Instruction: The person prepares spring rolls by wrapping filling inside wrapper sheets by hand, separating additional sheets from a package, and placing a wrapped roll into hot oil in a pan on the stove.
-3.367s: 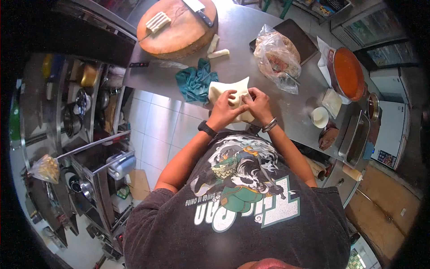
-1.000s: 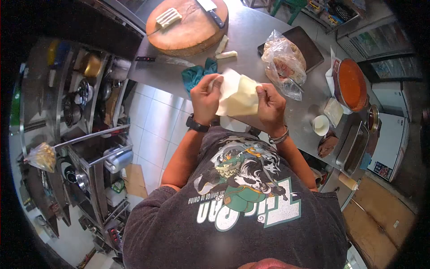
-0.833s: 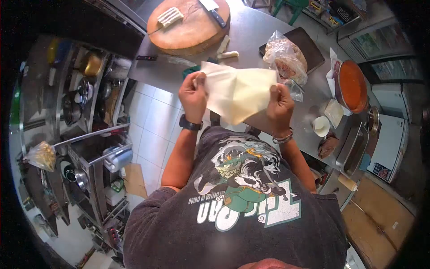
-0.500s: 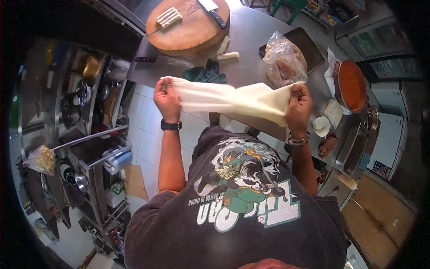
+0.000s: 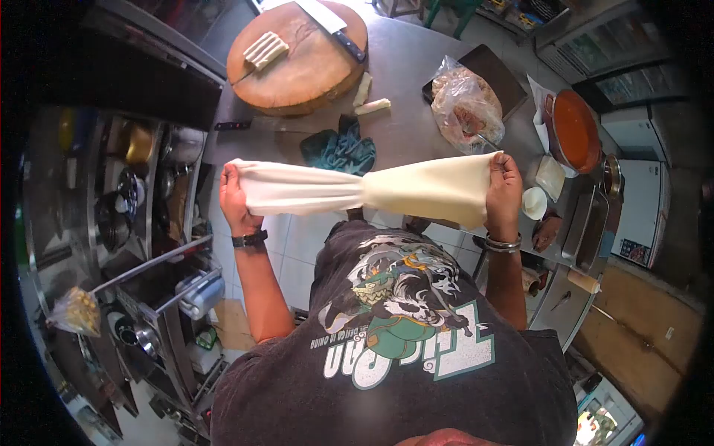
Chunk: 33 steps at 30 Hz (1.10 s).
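Observation:
A long, thin sheet of dough [image 5: 424, 189], pale cream, stretches between my hands in front of my body. It is gathered and narrow near its middle, and wider toward both ends. My left hand [image 5: 236, 199], with a dark watch on its wrist, is closed with the fingers pinching one end. At the other end my right hand [image 5: 504, 195], with bracelets on the wrist, is closed on the sheet's upper corner. Just beyond the sheet, a crumpled green cloth [image 5: 338, 149] lies at the near edge of the metal table [image 5: 405, 59].
A round wooden chopping board [image 5: 312, 63] carries cut pale strips [image 5: 265, 50] and a cleaver [image 5: 327, 22]. Dough pieces [image 5: 372, 106] lie beside it. A small knife [image 5: 233, 125], a bag of minced filling [image 5: 468, 108], a pot of orange liquid [image 5: 574, 130] and a white bowl [image 5: 534, 203] surround the work area.
My left hand has moved outward to the left and my right hand slightly outward and down. The dough sheet is now straighter and longer, with the gathered part nearer its middle.

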Each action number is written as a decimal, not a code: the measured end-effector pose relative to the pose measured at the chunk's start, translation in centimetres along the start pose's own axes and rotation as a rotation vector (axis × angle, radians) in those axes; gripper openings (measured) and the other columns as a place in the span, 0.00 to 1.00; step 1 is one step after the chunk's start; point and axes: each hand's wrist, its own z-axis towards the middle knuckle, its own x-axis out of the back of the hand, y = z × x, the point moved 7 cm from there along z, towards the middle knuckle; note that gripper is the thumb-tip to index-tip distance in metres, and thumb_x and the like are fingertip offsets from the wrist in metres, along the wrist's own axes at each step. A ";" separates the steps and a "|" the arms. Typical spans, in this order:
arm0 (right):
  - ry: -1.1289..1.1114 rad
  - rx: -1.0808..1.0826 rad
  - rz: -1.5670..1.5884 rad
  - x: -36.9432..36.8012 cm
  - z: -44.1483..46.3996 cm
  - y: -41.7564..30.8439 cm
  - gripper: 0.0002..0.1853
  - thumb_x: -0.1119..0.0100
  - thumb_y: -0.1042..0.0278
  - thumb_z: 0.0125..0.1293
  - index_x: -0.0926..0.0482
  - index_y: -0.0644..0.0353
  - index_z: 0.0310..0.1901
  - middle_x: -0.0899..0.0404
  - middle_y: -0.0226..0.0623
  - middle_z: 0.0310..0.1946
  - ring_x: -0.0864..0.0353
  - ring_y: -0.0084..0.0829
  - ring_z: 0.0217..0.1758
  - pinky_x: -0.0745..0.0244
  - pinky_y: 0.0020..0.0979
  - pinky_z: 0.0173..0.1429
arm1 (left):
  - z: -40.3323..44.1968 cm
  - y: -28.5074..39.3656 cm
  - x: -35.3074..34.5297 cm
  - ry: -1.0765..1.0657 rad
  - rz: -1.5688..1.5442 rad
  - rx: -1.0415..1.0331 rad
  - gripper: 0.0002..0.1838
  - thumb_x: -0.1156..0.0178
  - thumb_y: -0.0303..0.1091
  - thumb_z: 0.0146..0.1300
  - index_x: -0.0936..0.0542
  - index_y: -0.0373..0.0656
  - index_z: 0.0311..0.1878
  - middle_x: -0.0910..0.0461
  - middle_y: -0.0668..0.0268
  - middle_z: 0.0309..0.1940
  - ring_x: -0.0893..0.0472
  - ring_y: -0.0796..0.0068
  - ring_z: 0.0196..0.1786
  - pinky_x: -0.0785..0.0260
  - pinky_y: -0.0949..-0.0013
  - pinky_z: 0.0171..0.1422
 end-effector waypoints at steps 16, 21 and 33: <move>0.189 -0.118 -0.343 -0.4 -3.4 2.3 0.11 0.45 0.67 0.72 0.22 0.61 0.51 0.18 0.36 0.43 0.20 0.29 0.51 0.26 0.34 0.60 | 5.4 -13.1 -15.0 -0.558 0.383 0.319 0.17 0.50 0.44 0.77 0.25 0.42 0.57 0.18 0.56 0.52 0.18 0.61 0.54 0.23 0.54 0.61; 0.157 0.036 -0.110 -8.2 -0.9 3.3 0.15 0.44 0.59 0.75 0.24 0.66 0.48 0.16 0.45 0.37 0.20 0.27 0.41 0.25 0.35 0.48 | -3.3 -20.8 -24.2 -0.908 0.558 0.414 0.16 0.49 0.41 0.76 0.25 0.41 0.58 0.18 0.58 0.52 0.18 0.63 0.54 0.24 0.56 0.61; -0.317 -0.291 0.442 -9.8 -4.2 7.2 0.35 0.49 0.28 0.68 0.27 0.52 0.61 0.18 0.28 0.49 0.20 0.24 0.53 0.25 0.34 0.59 | -12.2 -26.3 -27.4 -1.182 0.721 0.449 0.16 0.46 0.33 0.74 0.27 0.39 0.61 0.19 0.61 0.52 0.20 0.69 0.54 0.26 0.62 0.61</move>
